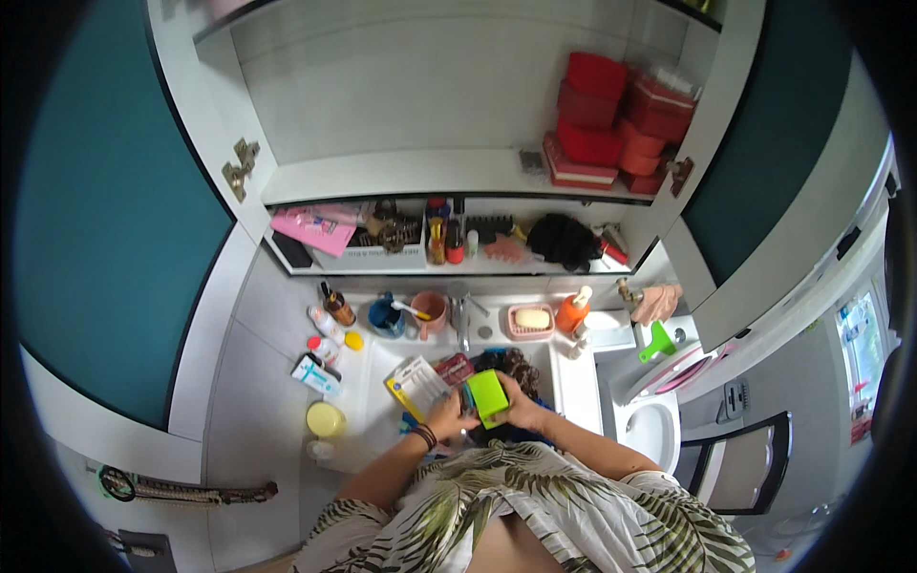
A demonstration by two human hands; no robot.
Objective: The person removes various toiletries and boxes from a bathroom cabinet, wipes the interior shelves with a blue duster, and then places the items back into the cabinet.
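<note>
A lime-green box (488, 394) is held over the white washbasin (374, 372). My right hand (520, 405) grips its right side. My left hand (447, 417), with dark bands at the wrist, is at the box's left edge, beside a small teal piece (468, 398); whether its fingers hold that piece or the box is unclear. Just beyond my left hand, a white-and-yellow blister pack (417, 387) lies in the basin next to a dark red packet (454, 369). Brown hair accessories (521, 371) are heaped behind the box, partly hidden by it and my right hand.
Behind the basin stand a blue mug (387, 318), a pink mug (430, 312), the faucet (462, 322), a soap dish (531, 331) and an orange pump bottle (573, 314). A yellow jar (326, 420) sits at left. Above, an open cabinet (401, 172) holds red boxes (591, 100).
</note>
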